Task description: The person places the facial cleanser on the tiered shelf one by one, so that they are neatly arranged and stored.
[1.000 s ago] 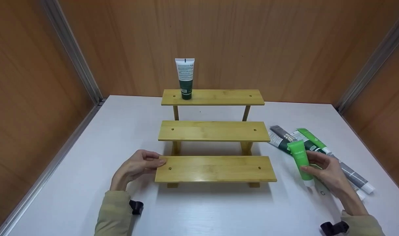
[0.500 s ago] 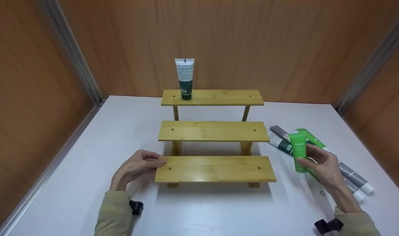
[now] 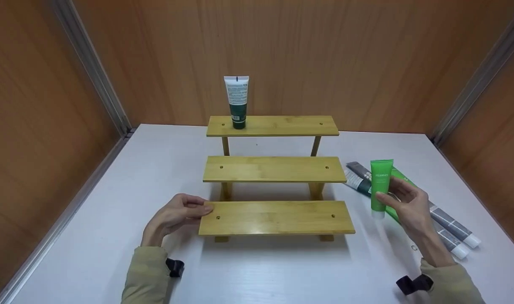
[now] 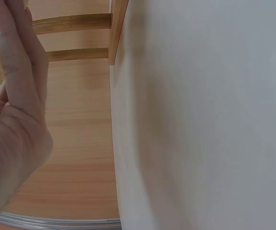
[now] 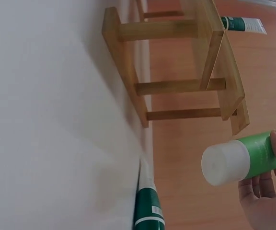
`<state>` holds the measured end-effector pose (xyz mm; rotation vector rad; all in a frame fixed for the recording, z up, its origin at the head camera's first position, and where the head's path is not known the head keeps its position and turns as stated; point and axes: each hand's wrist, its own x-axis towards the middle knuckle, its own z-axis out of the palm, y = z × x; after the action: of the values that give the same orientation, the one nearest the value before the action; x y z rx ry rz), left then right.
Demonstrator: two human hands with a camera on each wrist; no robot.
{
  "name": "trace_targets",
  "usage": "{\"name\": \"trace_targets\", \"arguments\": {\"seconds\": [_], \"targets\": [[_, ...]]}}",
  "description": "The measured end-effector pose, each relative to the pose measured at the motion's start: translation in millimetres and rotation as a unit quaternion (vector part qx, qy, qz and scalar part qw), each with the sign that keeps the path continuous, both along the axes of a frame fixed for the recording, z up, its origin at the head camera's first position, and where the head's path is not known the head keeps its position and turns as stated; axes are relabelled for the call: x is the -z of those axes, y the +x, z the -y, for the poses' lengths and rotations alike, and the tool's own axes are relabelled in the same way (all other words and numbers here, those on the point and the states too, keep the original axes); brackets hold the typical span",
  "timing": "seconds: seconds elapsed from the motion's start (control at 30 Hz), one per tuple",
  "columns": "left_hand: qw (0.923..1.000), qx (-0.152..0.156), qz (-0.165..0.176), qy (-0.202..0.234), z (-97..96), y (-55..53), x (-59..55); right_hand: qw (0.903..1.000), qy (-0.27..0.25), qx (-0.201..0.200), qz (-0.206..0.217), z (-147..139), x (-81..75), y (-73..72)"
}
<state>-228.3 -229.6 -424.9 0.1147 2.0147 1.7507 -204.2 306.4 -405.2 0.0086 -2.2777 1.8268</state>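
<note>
My right hand (image 3: 411,207) pinches a bright green squeeze tube (image 3: 381,181) between thumb and fingers, holding it upright, white cap down, above the table. In the right wrist view the tube's white cap (image 5: 224,163) points toward the wooden rack. My left hand (image 3: 178,215) grips the left end of the lowest step of a three-step bamboo display rack (image 3: 278,217), thumb on top. On the rack's top step, near its left end, a white and dark green tube (image 3: 238,102) stands on its cap. In the left wrist view the left hand (image 4: 18,96) partly hides the rack.
Right of the rack lies a loose pile of tubes: a dark green and white one (image 3: 358,182), grey ones (image 3: 453,223) with white caps, and a green one (image 3: 402,177) partly behind the right hand. Wooden panels (image 3: 278,55) enclose the white table (image 3: 257,270).
My right hand has lifted the green tube away from the pile, moving it up and slightly left and turning it from tilted to upright. The left hand stays on the rack.
</note>
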Motion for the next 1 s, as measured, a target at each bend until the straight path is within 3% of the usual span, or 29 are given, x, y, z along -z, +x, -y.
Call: {"name": "trace_targets", "arguments": {"seconds": [0.4,1.0], "targets": [[1.0000,0.000,0.001,0.006,-0.3,-0.2,0.5,0.9978,-0.041,-0.011,-0.050,30,-18.5,-5.1],[1.0000,-0.003,0.005,0.003,-0.4,-0.6,0.4,0.9936,-0.082,-0.015,-0.077,66,-44.8,-10.4]]}}
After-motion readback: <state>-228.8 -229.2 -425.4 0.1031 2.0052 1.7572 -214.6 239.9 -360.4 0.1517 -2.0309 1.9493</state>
